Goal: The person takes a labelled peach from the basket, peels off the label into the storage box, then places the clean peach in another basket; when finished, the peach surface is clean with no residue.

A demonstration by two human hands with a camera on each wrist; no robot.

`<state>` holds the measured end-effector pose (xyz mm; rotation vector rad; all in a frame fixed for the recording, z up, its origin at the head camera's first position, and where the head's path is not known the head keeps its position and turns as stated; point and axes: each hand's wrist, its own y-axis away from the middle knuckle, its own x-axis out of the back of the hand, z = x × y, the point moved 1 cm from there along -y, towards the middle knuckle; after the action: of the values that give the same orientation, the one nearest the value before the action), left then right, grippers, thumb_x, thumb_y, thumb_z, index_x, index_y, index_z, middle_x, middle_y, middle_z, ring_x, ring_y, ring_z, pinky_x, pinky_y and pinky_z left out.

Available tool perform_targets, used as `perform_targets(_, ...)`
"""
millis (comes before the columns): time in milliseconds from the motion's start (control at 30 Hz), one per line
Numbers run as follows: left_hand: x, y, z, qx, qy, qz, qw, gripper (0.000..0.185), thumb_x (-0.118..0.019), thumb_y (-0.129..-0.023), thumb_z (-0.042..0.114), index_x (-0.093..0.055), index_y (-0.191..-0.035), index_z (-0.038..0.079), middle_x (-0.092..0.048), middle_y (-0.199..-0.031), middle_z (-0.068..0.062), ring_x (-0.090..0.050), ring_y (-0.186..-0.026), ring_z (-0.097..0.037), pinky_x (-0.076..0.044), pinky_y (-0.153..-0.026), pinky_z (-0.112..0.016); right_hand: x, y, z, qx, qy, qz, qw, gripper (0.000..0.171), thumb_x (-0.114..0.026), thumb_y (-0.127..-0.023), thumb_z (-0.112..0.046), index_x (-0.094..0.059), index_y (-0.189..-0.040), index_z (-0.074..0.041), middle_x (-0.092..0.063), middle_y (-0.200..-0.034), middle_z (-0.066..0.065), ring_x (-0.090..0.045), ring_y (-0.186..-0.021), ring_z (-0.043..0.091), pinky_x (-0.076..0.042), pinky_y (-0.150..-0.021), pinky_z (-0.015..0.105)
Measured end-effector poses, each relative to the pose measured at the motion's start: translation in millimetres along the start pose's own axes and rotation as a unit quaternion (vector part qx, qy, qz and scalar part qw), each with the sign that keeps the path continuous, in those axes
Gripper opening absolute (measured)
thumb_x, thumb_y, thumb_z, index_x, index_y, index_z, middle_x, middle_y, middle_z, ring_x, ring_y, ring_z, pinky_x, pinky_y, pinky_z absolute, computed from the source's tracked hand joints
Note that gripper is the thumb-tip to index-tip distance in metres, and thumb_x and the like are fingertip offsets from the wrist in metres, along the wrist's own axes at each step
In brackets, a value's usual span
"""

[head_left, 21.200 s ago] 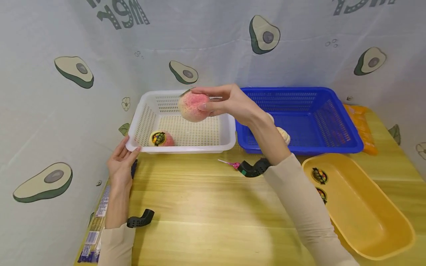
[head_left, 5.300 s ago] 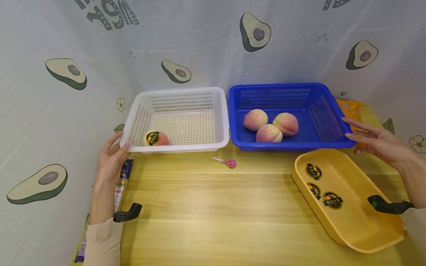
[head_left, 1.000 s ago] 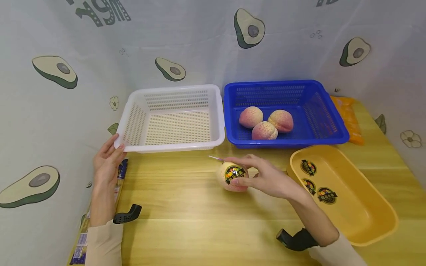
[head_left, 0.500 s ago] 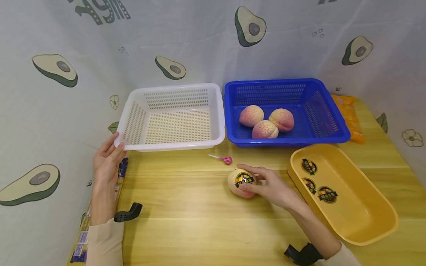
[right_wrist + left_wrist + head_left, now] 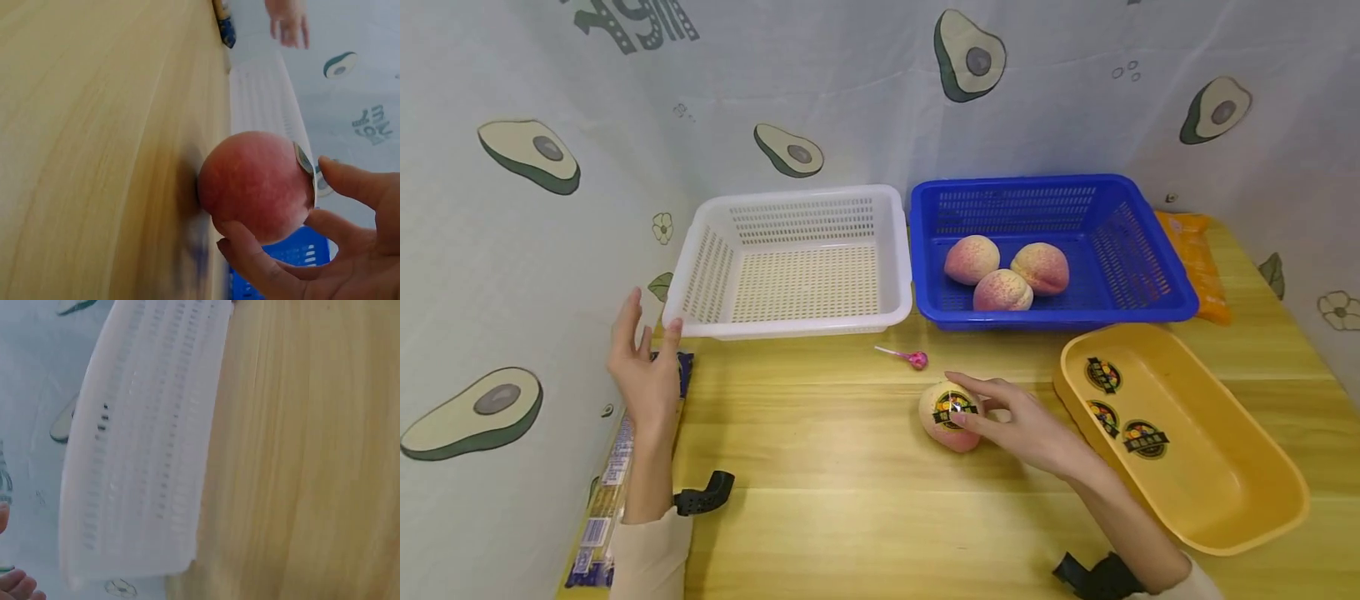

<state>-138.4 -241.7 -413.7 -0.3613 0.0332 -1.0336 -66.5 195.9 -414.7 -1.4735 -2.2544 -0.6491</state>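
My right hand [image 5: 1018, 425] grips a pink and yellow peach [image 5: 943, 429] at the middle of the table. A round dark sticker [image 5: 955, 408] with a banner lies on the peach's top, with my thumb at its edge. In the right wrist view the fingers curl around one side of the peach [image 5: 256, 181], which sits right at the wood. My left hand [image 5: 646, 379] hovers by the front left corner of the white basket [image 5: 790, 327], its fingers spread and holding nothing. Three more peaches [image 5: 1040, 268] lie together in the blue basket [image 5: 1120, 250].
A pink lollipop [image 5: 917, 360] lies between the baskets and the peach. At the right stands a yellow tub [image 5: 1195, 475] with several similar stickers inside. Beyond it is an orange packet [image 5: 1198, 267]. Long plastic packets [image 5: 617, 467] line the left edge, beside a patterned sheet [image 5: 850, 92].
The stickered peach, earlier in the white basket, is now on the table in my right hand, drawn slightly rightward and nearer. My left hand has let go of the white basket's rim.
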Motion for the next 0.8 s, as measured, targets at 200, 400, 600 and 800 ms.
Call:
perform_targets(200, -41.1, 48.9, 44.3, -0.157, 0.122, -0.152, 0.9683, 0.049, -0.073, -0.083, -0.019, -0.062, -0.130, -0.013, -0.063, -0.141, -0.016, -0.058, -0.134, -0.021, -0.050, -0.115, -0.033, 0.9, 0.8, 4.8, 0.021, -0.009, -0.011, 1.000, 0.056, -0.065, -0.103, -0.030, -0.050, -0.155, -0.012, -0.065, -0.139, 0.014, -0.063, -0.124, 0.036, -0.050, -0.103, 0.063)
perform_targets(400, -97.5, 100.2, 55.3, -0.101, 0.134, -0.395, 0.9032, 0.071, -0.083, -0.080, -0.007, -0.056, -0.145, 0.003, -0.053, -0.155, -0.012, -0.048, -0.146, -0.023, -0.043, -0.122, -0.040, 1.8, 0.0, 8.8, 0.019, -0.021, -0.010, 1.000, 0.056, -0.064, -0.103, -0.030, -0.050, -0.155, -0.013, -0.058, -0.150, 0.015, -0.061, -0.127, 0.037, -0.052, -0.101, 0.058)
perform_targets(600, -142.3, 135.2, 41.9, -0.059, 0.074, -0.476, 0.8744, 0.080, -0.090, -0.079, 0.009, -0.054, -0.150, 0.019, -0.056, -0.153, -0.001, -0.044, -0.149, -0.019, -0.038, -0.125, -0.047, 4.9, 0.9, 12.5, 0.008, -0.045, -0.015, 0.999, 0.056, -0.065, -0.103, -0.029, -0.050, -0.154, -0.015, -0.058, -0.150, 0.016, -0.062, -0.127, 0.037, -0.054, -0.100, 0.051)
perform_targets(800, -162.5, 157.6, 30.6, 0.036, 0.102, -0.496, 0.8616, 0.075, -0.088, -0.078, 0.000, -0.058, -0.146, 0.013, -0.056, -0.153, -0.003, -0.047, -0.147, -0.020, -0.040, -0.124, -0.040, 5.5, 1.1, 17.0, 0.008, -0.073, -0.009, 0.997, 0.055, -0.066, -0.102, -0.024, -0.051, -0.153, -0.009, -0.059, -0.148, 0.020, -0.065, -0.123, 0.035, -0.056, -0.092, 0.026)
